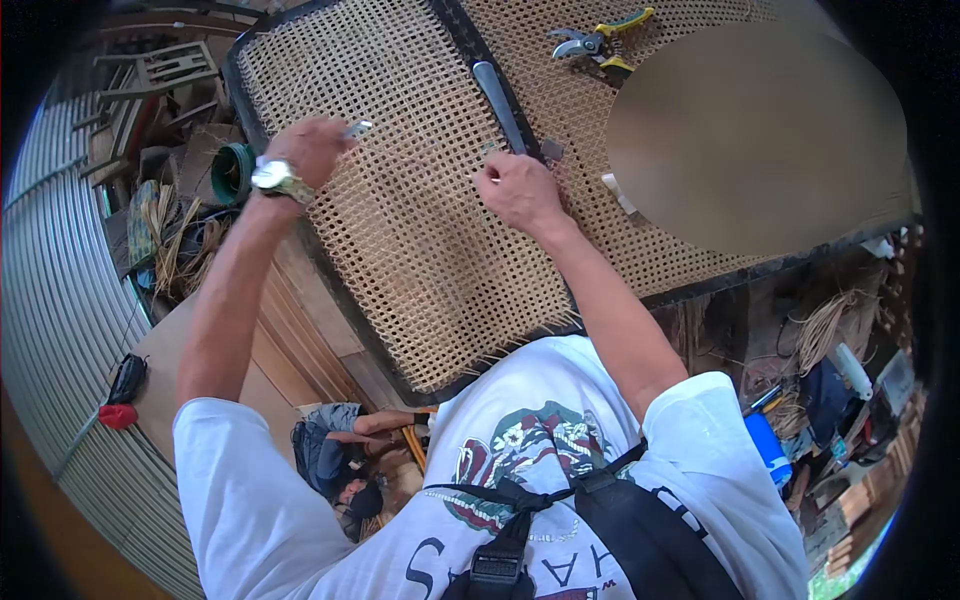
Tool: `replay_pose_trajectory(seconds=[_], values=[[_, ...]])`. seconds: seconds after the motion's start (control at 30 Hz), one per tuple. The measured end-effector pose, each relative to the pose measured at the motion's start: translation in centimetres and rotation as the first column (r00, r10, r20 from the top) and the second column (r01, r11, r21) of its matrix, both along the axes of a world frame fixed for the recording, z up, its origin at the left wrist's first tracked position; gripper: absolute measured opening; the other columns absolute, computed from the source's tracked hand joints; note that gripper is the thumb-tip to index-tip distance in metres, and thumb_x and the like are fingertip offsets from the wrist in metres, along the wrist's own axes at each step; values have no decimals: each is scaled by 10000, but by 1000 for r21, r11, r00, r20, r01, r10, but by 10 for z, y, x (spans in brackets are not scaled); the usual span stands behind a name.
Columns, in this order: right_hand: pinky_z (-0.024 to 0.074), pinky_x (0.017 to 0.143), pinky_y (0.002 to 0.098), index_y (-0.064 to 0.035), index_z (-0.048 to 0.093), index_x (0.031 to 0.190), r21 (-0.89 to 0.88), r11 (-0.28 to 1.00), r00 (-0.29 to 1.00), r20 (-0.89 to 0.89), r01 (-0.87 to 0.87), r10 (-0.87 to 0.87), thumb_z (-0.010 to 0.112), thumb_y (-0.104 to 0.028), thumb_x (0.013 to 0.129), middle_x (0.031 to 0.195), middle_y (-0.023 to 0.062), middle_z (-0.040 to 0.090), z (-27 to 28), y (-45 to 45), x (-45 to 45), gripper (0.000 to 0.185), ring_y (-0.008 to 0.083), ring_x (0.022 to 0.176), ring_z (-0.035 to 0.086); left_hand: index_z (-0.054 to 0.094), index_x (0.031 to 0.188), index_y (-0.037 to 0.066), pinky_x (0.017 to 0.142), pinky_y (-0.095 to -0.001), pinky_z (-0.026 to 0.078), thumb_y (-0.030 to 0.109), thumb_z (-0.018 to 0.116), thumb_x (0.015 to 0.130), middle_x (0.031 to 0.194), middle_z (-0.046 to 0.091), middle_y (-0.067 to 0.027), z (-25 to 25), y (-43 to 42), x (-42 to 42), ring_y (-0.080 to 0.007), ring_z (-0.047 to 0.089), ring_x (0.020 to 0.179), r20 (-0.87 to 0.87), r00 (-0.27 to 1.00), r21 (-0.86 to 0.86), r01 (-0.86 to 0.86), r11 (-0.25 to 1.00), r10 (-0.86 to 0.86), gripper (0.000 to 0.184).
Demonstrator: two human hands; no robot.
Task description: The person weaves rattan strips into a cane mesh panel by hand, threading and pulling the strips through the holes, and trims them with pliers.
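Black straps crossed the white shirt closest to the lens, knotted at the chest, perhaps to leave the arms free. Beyond them the woven cane panel lay right in front of the torso, its near edge against the shirt, which put its mesh within reach of both hands. Over its left side, the left hand had its fingers closed around a small metal piece, the tip jutting out, likely so that the end was usable. The right hand was near the dark centre bar, fingers curled; whether they pinched a strand could not be told. A long grey tool lay along that bar just beside this hand, seemingly for quick reach, with yellow-handled shears farther off.
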State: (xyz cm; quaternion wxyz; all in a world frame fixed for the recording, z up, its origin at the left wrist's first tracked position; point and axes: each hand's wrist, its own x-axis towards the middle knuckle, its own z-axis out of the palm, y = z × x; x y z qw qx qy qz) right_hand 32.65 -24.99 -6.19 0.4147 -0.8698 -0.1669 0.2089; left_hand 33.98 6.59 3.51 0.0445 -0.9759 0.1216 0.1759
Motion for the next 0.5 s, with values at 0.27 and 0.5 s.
replay_pose_trajectory(seconds=[0.27,0.5], values=[[516,845,435,-54,652,934,177,961,975,26,215,-223,687,-136,880,1003,148,631,5,5,-36,104,336,958,634,694,1056,73,725,-434,566,298,666,946,1055,616,-149,22,-40,-3,-317,692,870,112,973,-2,-202,979,201,252],[518,835,398,-67,665,951,315,921,971,-12,231,-239,713,-89,849,976,97,623,-14,6,-28,115,294,928,638,647,1016,49,733,-446,573,250,641,964,1049,600,-162,-5,-95,-13,-322,689,853,-124,988,-23,-97,995,93,208]])
